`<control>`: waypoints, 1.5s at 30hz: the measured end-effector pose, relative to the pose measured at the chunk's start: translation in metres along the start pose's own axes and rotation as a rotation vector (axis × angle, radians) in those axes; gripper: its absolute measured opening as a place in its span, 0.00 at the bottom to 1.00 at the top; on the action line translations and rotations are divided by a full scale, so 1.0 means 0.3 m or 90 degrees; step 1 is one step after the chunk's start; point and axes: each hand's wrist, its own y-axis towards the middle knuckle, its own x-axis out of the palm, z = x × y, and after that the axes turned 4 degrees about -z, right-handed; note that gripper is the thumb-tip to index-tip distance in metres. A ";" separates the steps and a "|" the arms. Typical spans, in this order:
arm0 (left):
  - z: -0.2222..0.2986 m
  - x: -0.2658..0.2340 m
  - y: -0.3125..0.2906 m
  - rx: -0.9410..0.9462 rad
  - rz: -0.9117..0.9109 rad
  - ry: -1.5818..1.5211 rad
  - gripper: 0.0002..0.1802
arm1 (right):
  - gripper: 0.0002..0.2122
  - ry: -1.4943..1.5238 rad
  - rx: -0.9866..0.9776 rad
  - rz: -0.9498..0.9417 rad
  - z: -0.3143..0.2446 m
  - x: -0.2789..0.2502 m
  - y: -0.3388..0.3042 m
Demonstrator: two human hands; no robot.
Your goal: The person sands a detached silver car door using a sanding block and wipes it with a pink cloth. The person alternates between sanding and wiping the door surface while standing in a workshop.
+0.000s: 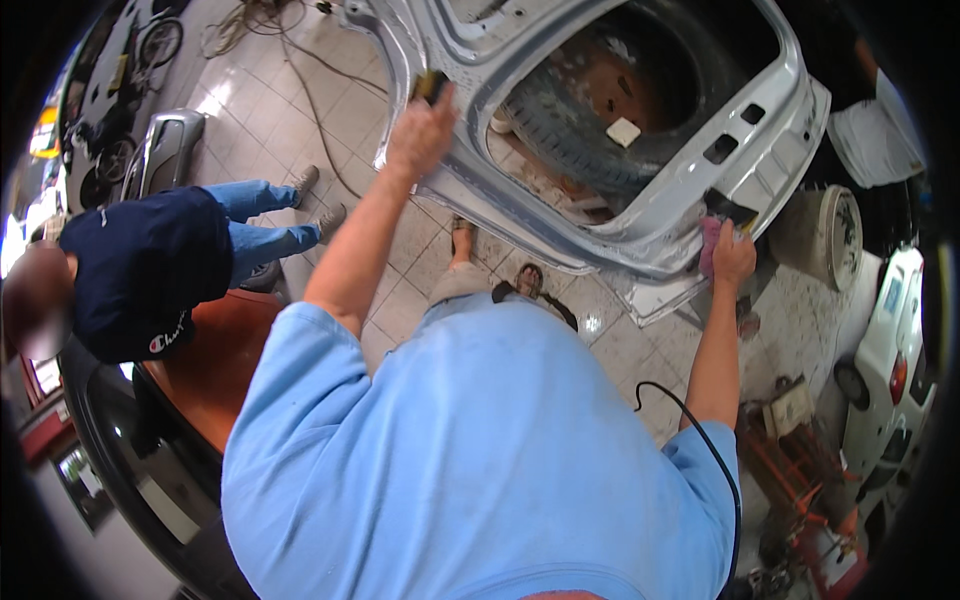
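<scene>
A grey, wet-looking car body panel (455, 170) with a large window opening lies in front of me. At its left side my left hand (422, 135) is closed around a small black-and-yellow block (431, 87), which is against the panel. My right hand (735, 258) is closed on a pink sponge or cloth (710, 243) at the panel's near right corner. A dark flat piece (733, 212) lies just beyond that hand; I cannot tell whether it is held.
Under the panel is a large tyre (600, 150), with a cream block (623, 132) showing through the opening. A dirty white bucket (840, 238) stands at the right. To the left are another person (150, 265) and an orange car (215, 365). A hose (318, 120) crosses the tiled floor.
</scene>
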 end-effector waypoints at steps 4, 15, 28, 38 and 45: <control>-0.014 -0.030 -0.037 0.011 0.042 -0.034 0.31 | 0.31 -0.026 0.030 0.027 -0.015 -0.011 -0.002; 0.156 -0.001 -0.287 0.383 -0.055 -0.053 0.35 | 0.31 -0.043 0.066 -0.010 -0.040 -0.026 -0.020; 0.768 0.197 -0.420 0.427 -0.019 -0.161 0.34 | 0.34 0.188 0.060 -0.149 -0.004 -0.053 -0.078; 1.012 0.101 -0.312 0.079 -0.430 -1.106 0.48 | 0.17 0.680 -0.049 -0.458 -0.183 -0.244 -0.462; 0.940 0.046 -0.375 0.311 -0.374 -0.530 0.37 | 0.18 0.618 -0.159 -0.469 -0.228 -0.221 -0.500</control>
